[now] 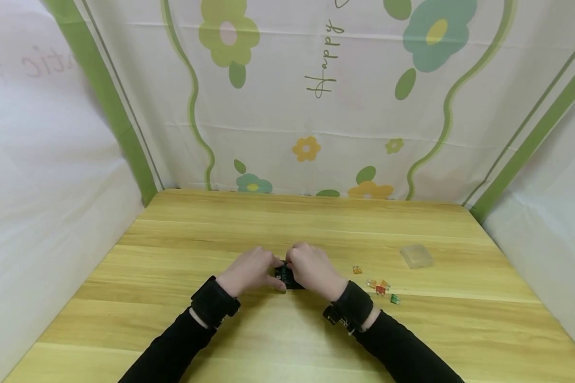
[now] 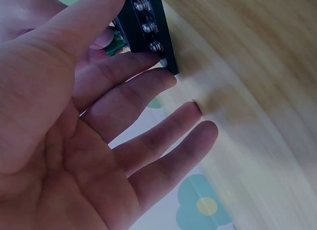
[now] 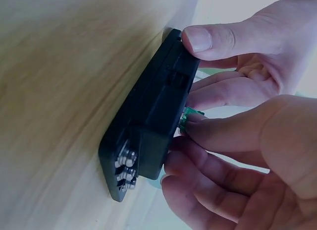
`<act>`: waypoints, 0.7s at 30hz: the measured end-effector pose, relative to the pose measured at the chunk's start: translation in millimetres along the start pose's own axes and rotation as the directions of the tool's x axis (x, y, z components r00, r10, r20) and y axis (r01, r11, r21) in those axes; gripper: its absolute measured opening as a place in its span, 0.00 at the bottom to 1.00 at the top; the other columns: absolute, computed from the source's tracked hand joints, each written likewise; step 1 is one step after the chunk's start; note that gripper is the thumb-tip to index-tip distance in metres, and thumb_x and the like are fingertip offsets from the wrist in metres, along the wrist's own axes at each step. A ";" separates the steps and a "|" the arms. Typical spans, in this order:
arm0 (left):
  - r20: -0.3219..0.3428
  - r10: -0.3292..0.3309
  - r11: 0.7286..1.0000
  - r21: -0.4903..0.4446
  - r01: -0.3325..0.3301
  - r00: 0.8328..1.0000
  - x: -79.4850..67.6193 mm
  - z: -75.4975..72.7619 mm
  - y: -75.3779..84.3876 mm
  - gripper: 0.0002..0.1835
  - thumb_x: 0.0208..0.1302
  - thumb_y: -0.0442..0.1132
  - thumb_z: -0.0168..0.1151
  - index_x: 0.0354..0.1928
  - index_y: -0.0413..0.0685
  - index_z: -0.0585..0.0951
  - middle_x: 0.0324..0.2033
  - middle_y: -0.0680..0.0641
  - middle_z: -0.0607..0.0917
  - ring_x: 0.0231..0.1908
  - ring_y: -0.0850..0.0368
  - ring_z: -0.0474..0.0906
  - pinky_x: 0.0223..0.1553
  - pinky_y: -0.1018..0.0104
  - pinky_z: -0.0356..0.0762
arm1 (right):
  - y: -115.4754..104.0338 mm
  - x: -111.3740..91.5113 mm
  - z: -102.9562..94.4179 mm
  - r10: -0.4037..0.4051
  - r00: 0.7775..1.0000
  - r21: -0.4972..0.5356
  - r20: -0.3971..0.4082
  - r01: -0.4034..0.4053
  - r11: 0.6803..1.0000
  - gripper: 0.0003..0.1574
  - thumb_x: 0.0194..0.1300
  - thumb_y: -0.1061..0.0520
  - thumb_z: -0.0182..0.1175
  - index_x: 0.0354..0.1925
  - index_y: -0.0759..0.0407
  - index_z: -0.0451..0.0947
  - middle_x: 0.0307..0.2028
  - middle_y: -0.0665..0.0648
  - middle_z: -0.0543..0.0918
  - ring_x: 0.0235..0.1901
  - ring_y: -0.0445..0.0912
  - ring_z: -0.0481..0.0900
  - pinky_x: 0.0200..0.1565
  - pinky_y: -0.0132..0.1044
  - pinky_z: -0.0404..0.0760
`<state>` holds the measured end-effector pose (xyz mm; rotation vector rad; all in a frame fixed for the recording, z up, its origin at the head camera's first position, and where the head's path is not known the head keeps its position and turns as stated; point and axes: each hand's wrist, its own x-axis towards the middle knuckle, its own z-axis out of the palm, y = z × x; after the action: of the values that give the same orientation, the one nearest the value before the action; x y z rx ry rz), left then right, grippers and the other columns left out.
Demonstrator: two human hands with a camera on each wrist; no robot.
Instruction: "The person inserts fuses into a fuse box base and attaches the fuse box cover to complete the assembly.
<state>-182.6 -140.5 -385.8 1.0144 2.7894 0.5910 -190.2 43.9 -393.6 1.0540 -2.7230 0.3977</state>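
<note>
A black fuse block [image 3: 161, 103] with a row of screw terminals lies on the wooden table between both hands. My left hand [image 1: 251, 270] holds it at one end, thumb on the near edge and forefinger on the far edge. In the left wrist view, its other fingers extend loosely past the block. My right hand [image 1: 316, 271] pinches a green blade fuse [image 3: 189, 117] between thumb and forefinger, right at the block's upper face. From the head view the fuse is hidden behind the right hand.
Right of the hands lie several loose blade fuses: an orange one [image 1: 356, 269] apart, a red one [image 1: 380, 290] among other orange ones, and a green one [image 1: 395, 299]. A clear plastic box [image 1: 417, 256] sits farther back. Printed fabric [image 1: 278, 106] borders the table.
</note>
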 end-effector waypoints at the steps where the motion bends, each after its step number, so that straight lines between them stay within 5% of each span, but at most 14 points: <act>1: 0.000 0.002 1.000 0.004 -0.002 1.000 0.2 0.0 0.2 0.25 0.51 0.53 0.71 0.48 0.45 0.84 0.12 0.58 0.65 0.15 0.63 0.50 0.20 0.71 0.51 | -0.3 -0.1 0.0 -0.004 1.000 -0.001 -0.001 0.004 1.000 0.05 0.60 0.62 0.63 0.27 0.55 0.81 0.26 0.49 0.74 0.22 0.38 0.70 0.22 0.28 0.67; 21: -0.013 0.036 0.998 0.044 -0.035 0.999 0.9 2.6 0.7 0.13 0.50 0.52 0.72 0.26 0.54 0.79 0.15 0.56 0.66 0.17 0.65 0.57 0.21 0.72 0.54 | -7.2 -0.2 1.7 -0.106 0.992 -0.045 -0.072 0.103 0.994 0.13 0.56 0.69 0.62 0.20 0.55 0.81 0.20 0.47 0.69 0.19 0.38 0.66 0.22 0.26 0.64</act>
<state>-182.3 -138.6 -387.8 1.0747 2.8137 0.5455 -185.3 38.3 -394.0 1.1412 -2.5863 0.3544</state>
